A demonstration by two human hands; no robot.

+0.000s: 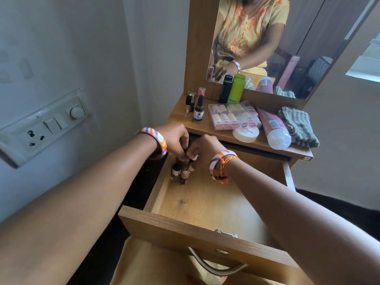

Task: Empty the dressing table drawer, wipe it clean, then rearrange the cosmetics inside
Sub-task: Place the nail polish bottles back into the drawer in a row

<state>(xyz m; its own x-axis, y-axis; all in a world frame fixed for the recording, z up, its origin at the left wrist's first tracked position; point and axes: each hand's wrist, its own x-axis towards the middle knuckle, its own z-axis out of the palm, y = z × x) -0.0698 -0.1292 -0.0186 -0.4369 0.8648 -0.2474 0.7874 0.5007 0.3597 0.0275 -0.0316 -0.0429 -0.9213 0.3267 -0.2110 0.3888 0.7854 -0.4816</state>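
The wooden drawer (205, 204) stands pulled out, mostly bare inside. A small cluster of nail polish bottles (181, 172) stands upright in its far left corner. My left hand (175, 138) and my right hand (202, 150) meet just above that cluster, fingers closed around small dark bottles there. Exactly which bottle each hand grips is hidden by the fingers. On the dressing table top (226, 134) wait more cosmetics: a pink lipstick case (233, 117), a white jar (245, 134), a pink tube (273, 126), a green bottle (236, 91) and a black bottle (225, 89).
A grey striped cloth (298, 125) lies at the table top's right end. Small bottles (195, 105) stand at the back left, below the mirror (287, 42). A switch panel (41, 126) is on the left wall. The drawer handle (213, 264) hangs near me.
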